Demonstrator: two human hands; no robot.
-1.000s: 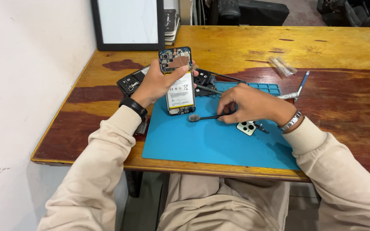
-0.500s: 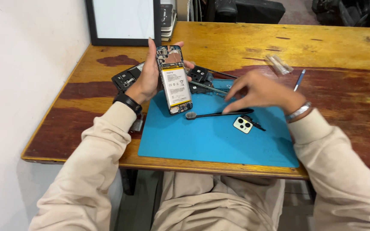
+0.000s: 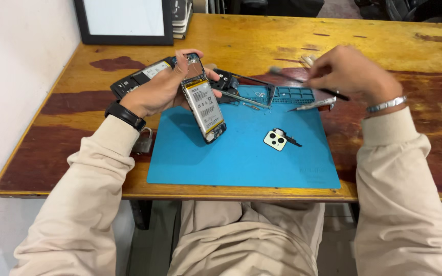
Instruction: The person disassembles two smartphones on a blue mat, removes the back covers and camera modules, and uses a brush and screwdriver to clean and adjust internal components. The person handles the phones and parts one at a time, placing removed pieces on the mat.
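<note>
Head view: the left hand (image 3: pixel 162 89) is wrapped around an opened phone (image 3: pixel 203 105) with its back cover off, fingers curled over the top edge and thumb along the side, so that the white battery faces up and the lower end tilts down toward the blue work mat (image 3: pixel 241 153). The right hand (image 3: pixel 351 71) is closed in a pinch on a thin dark tool (image 3: pixel 303 82), blurred with motion, its far end pointing left toward the phone; the hand is raised above the mat's back edge, apart from the phone. Half a second ago that same tool lay flat on the mat with the right hand above it, and a second ago the hand rested on the mat over it; now the tool is off the mat and in the fingers, so the pick-up is done and the tool is free to be brought to the phone. The phone has also tipped lower and further over the mat than before. A pale camera cover piece (image 3: pixel 275 139) lies on the mat where it was, just right of the phone's lower end. Tweezers (image 3: pixel 246 98) and a silver screwdriver (image 3: pixel 315 105) lie near the mat's back edge, another dark phone part (image 3: pixel 134 79) sits behind the left hand, and a framed white board (image 3: pixel 124 20) stands at the rear of the wooden table (image 3: pixel 415 61).
</note>
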